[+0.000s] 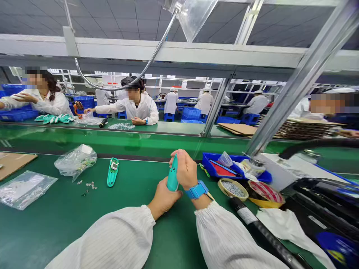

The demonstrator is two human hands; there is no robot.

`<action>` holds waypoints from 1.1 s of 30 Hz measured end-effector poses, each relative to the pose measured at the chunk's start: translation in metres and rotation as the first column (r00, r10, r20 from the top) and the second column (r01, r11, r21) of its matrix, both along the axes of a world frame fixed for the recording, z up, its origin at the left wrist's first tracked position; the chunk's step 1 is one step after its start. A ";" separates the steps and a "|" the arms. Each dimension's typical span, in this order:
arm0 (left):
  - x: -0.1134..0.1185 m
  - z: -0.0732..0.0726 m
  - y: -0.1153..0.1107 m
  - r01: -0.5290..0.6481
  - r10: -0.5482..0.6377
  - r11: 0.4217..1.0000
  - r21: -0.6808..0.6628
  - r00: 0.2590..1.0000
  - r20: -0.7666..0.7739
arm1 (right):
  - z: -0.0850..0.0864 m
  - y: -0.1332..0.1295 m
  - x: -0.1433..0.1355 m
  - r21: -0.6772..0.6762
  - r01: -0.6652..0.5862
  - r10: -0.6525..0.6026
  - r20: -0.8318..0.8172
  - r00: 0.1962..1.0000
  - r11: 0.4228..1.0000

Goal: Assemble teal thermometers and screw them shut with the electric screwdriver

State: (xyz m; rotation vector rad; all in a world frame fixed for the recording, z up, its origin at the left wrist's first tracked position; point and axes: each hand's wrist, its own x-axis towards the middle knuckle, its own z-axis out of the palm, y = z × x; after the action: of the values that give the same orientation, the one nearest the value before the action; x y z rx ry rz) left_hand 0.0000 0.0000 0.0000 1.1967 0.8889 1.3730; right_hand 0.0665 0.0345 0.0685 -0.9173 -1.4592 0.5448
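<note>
Both my hands are closed around a teal plastic housing (172, 177), held upright just above the green table. My left hand (164, 198) grips its lower end, thumb across the base. My right hand (185, 170), with a blue wrist strap (197, 189), wraps the upper end from the right side. The fingers of my right hand partly cover the housing. To the left lies another teal housing (112, 172), open, with a circuit board and a small screen showing. Small clear pieces (91, 184) are scattered farther left.
At left are a clear bag of parts (77, 160), a flat plastic bag (25, 188) and cardboard (15, 163). To the right stand a blue tray (214, 168), a dish of screws (232, 187) and a black-handled tool (252, 220). Co-workers sit across the bench.
</note>
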 end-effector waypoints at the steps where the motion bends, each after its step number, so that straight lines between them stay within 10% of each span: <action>1: 0.003 -0.001 0.001 -0.026 0.026 1.000 -0.002 1.000 0.003 | 0.000 0.002 -0.002 -0.011 0.007 -0.007 -0.020 1.000 1.000; 9: 0.007 -0.007 0.012 -0.211 0.210 0.977 -0.013 0.977 -0.042 | -0.001 0.023 -0.010 -0.074 0.214 -0.220 -0.081 0.972 0.974; 24: -0.037 0.025 0.015 -0.049 0.054 0.990 0.131 0.998 -0.040 | 0.006 -0.001 0.005 0.014 0.067 -0.068 0.284 0.956 0.998; 33: -0.089 0.005 0.009 -0.219 0.240 0.943 -0.249 0.969 0.053 | -0.063 0.048 0.052 -0.039 0.394 -0.386 0.135 0.913 0.918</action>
State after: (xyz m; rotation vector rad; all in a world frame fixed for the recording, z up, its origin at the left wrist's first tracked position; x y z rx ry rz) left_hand -0.0895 0.0091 0.0046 0.8641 1.1288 1.4401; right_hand 0.1182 0.0829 0.0055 -1.2783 -1.3245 0.2410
